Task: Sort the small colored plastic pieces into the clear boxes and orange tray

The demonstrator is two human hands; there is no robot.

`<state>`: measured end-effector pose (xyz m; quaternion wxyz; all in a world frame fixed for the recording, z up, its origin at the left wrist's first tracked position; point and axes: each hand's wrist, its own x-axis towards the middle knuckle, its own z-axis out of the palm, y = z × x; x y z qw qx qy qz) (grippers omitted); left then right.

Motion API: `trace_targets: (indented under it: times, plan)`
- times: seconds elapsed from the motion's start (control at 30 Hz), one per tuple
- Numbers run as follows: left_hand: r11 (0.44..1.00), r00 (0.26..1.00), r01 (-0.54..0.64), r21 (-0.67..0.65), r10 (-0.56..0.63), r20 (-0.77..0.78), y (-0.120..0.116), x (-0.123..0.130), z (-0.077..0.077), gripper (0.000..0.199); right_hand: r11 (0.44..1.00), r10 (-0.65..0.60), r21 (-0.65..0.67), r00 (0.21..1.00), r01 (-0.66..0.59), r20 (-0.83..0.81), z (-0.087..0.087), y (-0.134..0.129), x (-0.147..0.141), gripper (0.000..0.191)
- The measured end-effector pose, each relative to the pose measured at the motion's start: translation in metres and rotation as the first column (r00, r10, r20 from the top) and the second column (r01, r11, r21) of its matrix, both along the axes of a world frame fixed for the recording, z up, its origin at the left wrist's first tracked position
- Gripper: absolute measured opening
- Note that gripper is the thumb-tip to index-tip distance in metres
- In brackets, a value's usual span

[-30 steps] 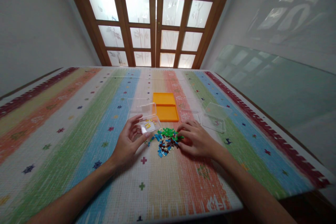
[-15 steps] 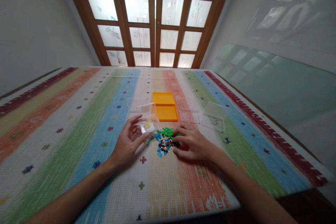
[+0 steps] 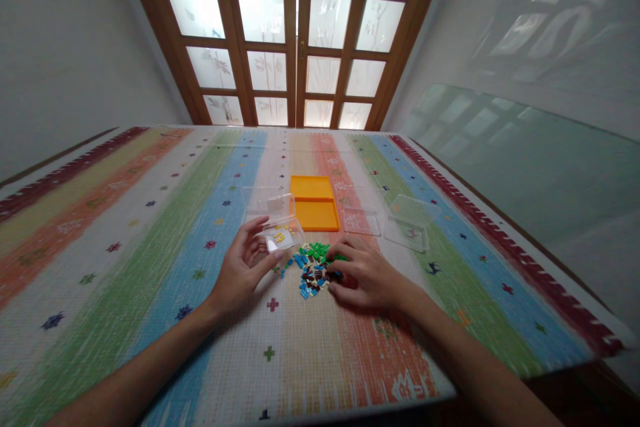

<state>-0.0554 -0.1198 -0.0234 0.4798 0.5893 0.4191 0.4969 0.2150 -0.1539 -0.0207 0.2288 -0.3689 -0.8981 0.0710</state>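
I see the left forearm (image 3: pixel 145 357) slanting in from the near side of the table (image 3: pixel 310 367), the wrist nearly straight and the left hand (image 3: pixel 243 267) cupped, palm turned inward, thumb below and fingers curled above. The right forearm (image 3: pixel 465 343) crosses the near edge and angles toward the left hand, ending in the right hand (image 3: pixel 363 273), its back upward, knuckles bent, fingers pointing inward and down, thumb underneath, the two hands apart.
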Motion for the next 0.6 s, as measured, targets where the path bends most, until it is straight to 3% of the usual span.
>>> trace_targets:
  times: [0.2,0.4,0.6]
  plan:
    - [1.000,1.000,0.013,0.001,-0.013,0.009,-0.0003,0.0003,0.0009,0.058,1.000,-0.002,0.001,1.000,0.002,0.009,0.0001,0.0009,0.0028,0.017]
    - [1.000,1.000,0.018,-0.003,-0.018,0.017,-0.0002,0.0003,-0.0001,0.060,0.997,0.073,-0.004,0.996,-0.073,-0.053,-0.0015,0.0003,0.0026,0.011]
    - [1.000,1.000,0.003,0.000,-0.003,0.009,0.0002,-0.0006,-0.0036,0.059,0.999,0.052,0.002,0.997,-0.052,-0.056,-0.0025,0.0002,0.0011,0.013]
